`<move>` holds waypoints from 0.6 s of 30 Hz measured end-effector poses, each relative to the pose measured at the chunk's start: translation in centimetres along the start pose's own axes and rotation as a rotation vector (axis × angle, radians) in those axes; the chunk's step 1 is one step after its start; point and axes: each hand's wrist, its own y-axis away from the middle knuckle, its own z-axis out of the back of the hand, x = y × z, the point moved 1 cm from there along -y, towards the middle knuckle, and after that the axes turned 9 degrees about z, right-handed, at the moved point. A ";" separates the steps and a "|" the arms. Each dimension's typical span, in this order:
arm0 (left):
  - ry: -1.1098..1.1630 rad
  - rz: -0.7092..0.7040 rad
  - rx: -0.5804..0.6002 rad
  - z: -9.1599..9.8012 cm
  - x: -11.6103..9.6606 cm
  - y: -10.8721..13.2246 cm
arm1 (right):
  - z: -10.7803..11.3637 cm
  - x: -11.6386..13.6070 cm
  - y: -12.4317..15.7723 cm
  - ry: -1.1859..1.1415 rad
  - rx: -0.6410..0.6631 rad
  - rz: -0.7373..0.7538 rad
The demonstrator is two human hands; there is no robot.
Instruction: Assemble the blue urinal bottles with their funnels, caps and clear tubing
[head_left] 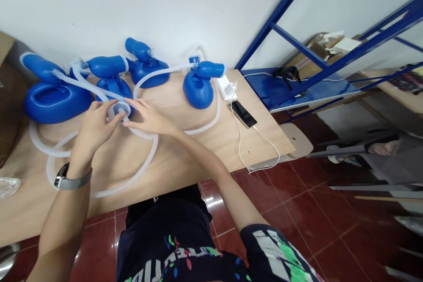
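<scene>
My left hand and my right hand meet over a clear round plastic cap. The fingers of both are closed on it from either side, and my left thumb presses its short spout. White flexible tubing loops over the table around my hands. Just behind them stands a blue plastic bottle with a wide tilted neck, partly covered by my hands. A larger blue bottle sits to the left, and two more blue bottles stand toward the back and right.
The wooden table runs along a white wall. A phone on a cable and a white power strip lie at its right end. A cardboard box and a clear glass dish are at left. A blue metal frame rises at right.
</scene>
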 end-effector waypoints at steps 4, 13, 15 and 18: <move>0.094 0.019 -0.030 0.1 1.1 -0.4 | -0.9 1.0 -2.0 -0.049 0.027 -0.073; 0.014 0.158 -0.013 1.4 2.5 0.4 | -0.1 0.7 -2.8 0.096 0.018 -0.015; -0.108 0.237 -0.056 1.9 2.9 0.6 | 1.3 0.8 -2.3 0.106 0.016 -0.031; -0.168 0.327 -0.105 2.9 3.8 0.8 | 3.9 1.1 -0.9 0.119 0.028 -0.048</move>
